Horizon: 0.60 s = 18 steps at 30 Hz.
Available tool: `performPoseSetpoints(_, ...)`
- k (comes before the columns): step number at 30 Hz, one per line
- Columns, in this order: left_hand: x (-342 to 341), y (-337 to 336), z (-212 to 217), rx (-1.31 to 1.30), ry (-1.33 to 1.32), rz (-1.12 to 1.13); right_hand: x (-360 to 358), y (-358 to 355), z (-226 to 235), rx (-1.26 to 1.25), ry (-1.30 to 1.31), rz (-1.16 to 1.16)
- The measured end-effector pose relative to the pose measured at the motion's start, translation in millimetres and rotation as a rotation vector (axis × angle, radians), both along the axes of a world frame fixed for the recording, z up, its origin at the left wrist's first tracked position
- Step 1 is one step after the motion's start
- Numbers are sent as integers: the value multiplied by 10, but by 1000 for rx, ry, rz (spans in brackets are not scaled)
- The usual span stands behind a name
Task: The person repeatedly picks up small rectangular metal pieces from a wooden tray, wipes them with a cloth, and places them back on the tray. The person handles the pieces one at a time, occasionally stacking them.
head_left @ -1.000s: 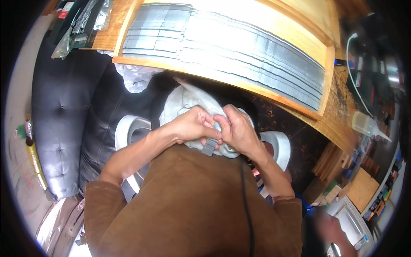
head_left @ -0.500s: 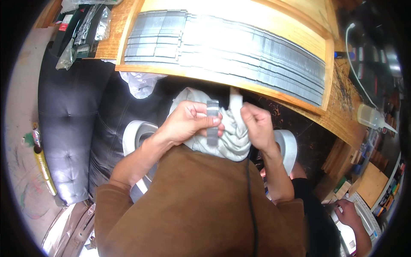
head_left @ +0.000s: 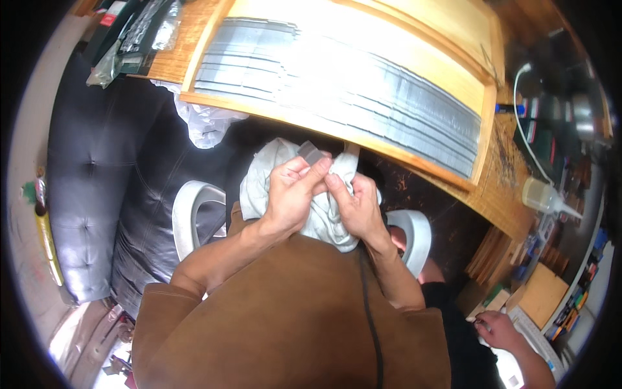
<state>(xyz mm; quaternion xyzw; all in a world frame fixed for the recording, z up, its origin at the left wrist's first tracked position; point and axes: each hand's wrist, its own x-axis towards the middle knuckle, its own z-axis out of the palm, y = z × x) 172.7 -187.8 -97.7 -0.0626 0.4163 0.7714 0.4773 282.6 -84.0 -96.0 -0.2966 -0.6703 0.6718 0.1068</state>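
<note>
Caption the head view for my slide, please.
Left hand holds a small flat grey piece over crumpled white cloth, right hand close beside, near a wooden-framed tray of grey strips.

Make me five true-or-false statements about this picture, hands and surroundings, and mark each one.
1. The left hand holds a gray strip. True.
2. A spouted bottle is right of the wooden tray. True.
3. The right hand rests on the wooden tray. False: it is close to the left hand, over a pale cloth.
4. The tufted seat is red. False: it is black.
5. Another person's hand shows at lower right. True.
</note>
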Motion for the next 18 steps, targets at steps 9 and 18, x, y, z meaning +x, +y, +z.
performPoseSetpoints(9,-154,-41,138,21,-26,-60,111,-6,82,-177,27,39)
performPoseSetpoints(18,-425,-429,784,-150,234,-251,196,104,1031,792,-173,214)
